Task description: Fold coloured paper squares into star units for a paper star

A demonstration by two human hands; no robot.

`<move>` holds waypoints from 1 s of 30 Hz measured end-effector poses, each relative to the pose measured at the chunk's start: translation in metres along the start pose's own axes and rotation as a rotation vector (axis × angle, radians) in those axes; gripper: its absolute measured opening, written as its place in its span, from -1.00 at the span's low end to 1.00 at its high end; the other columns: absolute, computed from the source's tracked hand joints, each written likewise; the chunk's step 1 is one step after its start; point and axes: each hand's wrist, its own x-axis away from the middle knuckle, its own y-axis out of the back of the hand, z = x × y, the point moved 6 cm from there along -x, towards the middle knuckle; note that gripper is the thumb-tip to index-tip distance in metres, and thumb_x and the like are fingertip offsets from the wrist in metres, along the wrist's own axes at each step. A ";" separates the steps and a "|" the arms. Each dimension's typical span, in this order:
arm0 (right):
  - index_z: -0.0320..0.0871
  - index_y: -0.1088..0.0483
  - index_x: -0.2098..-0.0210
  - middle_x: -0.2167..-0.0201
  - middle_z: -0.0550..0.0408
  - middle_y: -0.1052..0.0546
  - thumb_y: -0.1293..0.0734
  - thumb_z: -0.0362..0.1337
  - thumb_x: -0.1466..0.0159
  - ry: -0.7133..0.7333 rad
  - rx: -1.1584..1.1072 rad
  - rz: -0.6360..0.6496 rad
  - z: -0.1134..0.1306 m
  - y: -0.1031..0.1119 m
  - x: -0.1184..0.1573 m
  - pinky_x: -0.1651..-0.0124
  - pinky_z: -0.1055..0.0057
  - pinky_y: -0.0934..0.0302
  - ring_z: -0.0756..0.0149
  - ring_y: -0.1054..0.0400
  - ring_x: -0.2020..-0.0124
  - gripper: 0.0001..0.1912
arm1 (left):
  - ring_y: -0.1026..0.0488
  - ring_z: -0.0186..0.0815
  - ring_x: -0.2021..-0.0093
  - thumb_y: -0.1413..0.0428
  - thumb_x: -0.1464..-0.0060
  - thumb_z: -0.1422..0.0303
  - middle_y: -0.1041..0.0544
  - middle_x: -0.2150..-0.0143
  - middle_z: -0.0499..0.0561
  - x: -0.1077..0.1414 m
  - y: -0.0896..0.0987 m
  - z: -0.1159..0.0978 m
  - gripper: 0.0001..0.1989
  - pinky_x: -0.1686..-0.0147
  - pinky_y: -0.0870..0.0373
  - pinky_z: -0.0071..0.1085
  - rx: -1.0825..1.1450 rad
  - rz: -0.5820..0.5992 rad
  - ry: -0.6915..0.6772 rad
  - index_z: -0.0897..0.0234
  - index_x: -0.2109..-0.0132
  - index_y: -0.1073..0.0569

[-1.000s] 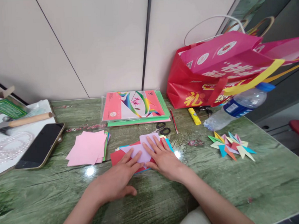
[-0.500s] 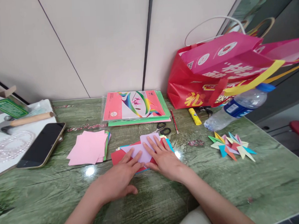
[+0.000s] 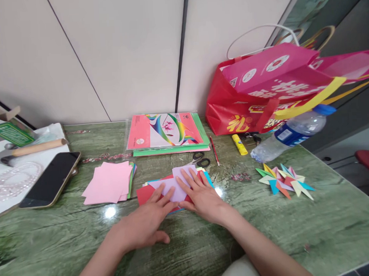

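A folded lilac paper [image 3: 181,186] lies on a stack of coloured paper whose top sheet is a red paper [image 3: 145,194]. My left hand [image 3: 145,222] rests its fingertips on the lilac paper's lower left part, fingers stretched and thumb apart. My right hand [image 3: 203,199] lies flat over the right part, its fingers spread across the lilac paper. Part of the folds is hidden under both hands. Just behind the stack are scissors [image 3: 201,158] with dark handles. To the left sits a pile of pink paper squares [image 3: 109,182].
At the back lies a pack of coloured paper [image 3: 165,130]. A red pencil [image 3: 214,151], yellow glue stick [image 3: 239,144], plastic bottle [image 3: 291,134], red bag [image 3: 232,98] and folded paper stars [image 3: 284,180] are on the right. A phone [image 3: 50,180] and hammer [image 3: 38,148] are at left.
Both hands stay pressed on the lilac paper in nearly the same place. The view has shifted very slightly; nothing else has visibly moved.
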 end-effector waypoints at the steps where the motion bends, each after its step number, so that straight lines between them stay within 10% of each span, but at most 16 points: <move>1: -0.05 0.13 -0.23 -0.28 -0.03 0.17 -0.16 -0.01 -0.21 0.000 0.000 0.007 0.000 0.000 0.000 -0.20 -0.08 0.34 -0.02 0.39 -0.27 -0.33 | 0.40 -0.14 -0.28 -0.17 0.11 0.39 0.25 -0.33 0.05 0.000 0.000 0.000 -0.24 -0.19 0.16 -0.13 0.001 0.004 -0.001 0.12 -0.22 -0.02; 18: -0.09 0.14 -0.23 -0.27 -0.07 0.21 -0.27 0.11 -0.05 -0.002 0.000 0.044 0.001 0.000 0.000 -0.20 -0.10 0.36 -0.05 0.44 -0.26 -0.11 | 0.40 -0.08 -0.27 -0.18 0.13 0.44 0.02 -0.29 0.17 -0.003 0.004 -0.013 -0.32 -0.19 0.14 -0.17 -0.127 -0.002 0.074 0.30 -0.17 -0.17; 30: 0.02 0.02 -0.20 -0.26 0.08 0.04 -0.06 -0.08 -0.28 -0.024 -0.038 -0.100 -0.005 -0.001 -0.002 -0.20 -0.01 0.25 0.07 0.27 -0.27 -0.50 | 0.31 0.02 -0.27 -0.21 0.15 0.28 0.00 -0.30 0.05 -0.008 0.004 -0.018 -0.28 -0.19 0.11 -0.12 -0.149 -0.057 0.077 0.22 -0.18 -0.16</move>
